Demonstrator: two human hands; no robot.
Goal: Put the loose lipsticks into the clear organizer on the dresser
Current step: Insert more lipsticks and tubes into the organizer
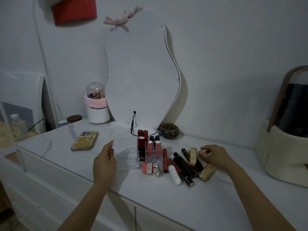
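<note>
White dresser [166, 205], task approx a third done: clear organizer [126, 154] has a few lipsticks upright in its right slots (left slots bare), left hand [104, 162] grips its edge, right hand [215, 155] pinching a pink tube [202, 153] in the loose lipsticks [185, 165] beside it.
</note>
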